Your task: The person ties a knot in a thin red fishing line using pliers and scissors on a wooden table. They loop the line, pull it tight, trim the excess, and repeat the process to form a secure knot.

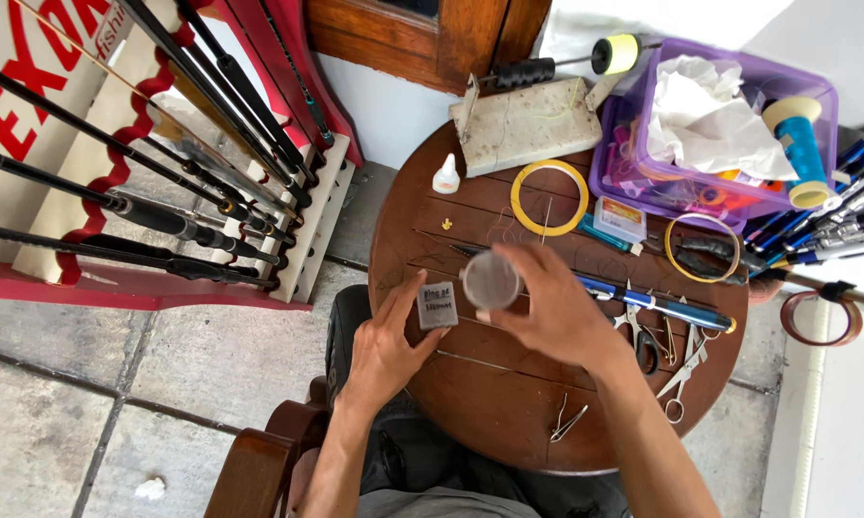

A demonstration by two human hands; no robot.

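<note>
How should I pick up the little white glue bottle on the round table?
Pinch the small white glue bottle around its wider lower body, coming from above or from the table's open left edge. It stands upright with a narrow tapered tip, probably too slim for a firm hold.

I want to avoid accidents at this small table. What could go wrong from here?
1. The right hand holds a small round container in the air above the table; if it tips, its contents may scatter.
2. The left hand holds a small box only by the fingertips, so it could slip.
3. Scissors and tweezers lie close to the forearm and might be knocked off.
</note>
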